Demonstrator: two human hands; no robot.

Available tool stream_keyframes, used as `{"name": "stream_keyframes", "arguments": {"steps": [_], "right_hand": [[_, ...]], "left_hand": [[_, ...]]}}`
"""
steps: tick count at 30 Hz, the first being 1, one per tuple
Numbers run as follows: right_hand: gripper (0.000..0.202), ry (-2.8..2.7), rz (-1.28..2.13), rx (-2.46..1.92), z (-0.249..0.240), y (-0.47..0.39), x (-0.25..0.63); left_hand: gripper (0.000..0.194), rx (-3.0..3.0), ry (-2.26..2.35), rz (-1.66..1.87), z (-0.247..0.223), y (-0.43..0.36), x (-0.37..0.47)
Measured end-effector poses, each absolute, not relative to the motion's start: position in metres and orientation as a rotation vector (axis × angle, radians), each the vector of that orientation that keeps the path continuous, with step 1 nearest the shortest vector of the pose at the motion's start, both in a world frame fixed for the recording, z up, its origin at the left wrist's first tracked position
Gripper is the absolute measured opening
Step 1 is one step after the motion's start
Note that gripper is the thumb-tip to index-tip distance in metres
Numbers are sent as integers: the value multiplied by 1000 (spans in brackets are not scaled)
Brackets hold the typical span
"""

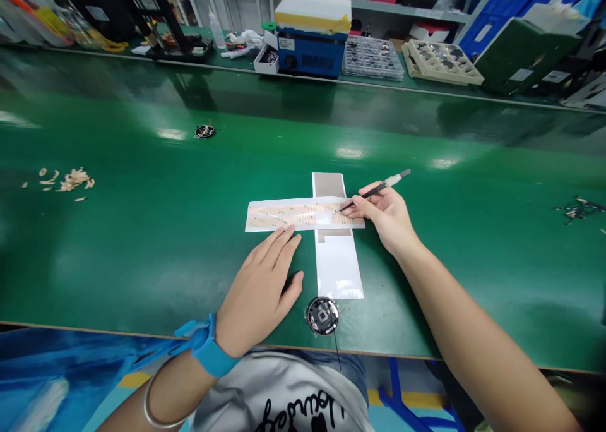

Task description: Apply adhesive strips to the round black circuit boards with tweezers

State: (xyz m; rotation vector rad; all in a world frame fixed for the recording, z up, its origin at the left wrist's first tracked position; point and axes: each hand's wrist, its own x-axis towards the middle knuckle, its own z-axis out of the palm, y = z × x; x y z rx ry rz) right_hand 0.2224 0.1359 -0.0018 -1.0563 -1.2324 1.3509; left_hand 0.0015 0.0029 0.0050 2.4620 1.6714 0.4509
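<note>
A strip of tan adhesive pieces on white backing (274, 216) lies crosswise over a longer white and grey strip (339, 261). My left hand (262, 287) rests flat, its fingertips at the lower edge of the tan strip. In my right hand (386, 214), a slim pointed tool (374, 191) with a dark shaft and pale end is gripped like a pen. Its tip meets the tan strip near the right end, by a bare white patch. Below the long strip sits a round black electronic part (322, 316) with a thin wire hanging over the table edge.
Small pale scraps (74, 179) lie at the far left of the green table (156, 261). Another round part (205, 131) sits further back, and thin black pieces (580, 210) lie far right. Along the back ledge stand a blue box (310, 54), a clear compartment tray (372, 58) and a beige tray (442, 62).
</note>
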Motion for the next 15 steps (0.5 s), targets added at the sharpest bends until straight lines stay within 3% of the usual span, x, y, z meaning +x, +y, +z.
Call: {"name": "stream_keyframes", "arguments": {"steps": [15], "right_hand": [[50,-1247,1317,-1066,-9,134,215]], "left_hand": [[50,2396,1668,466,4,4,1]]}}
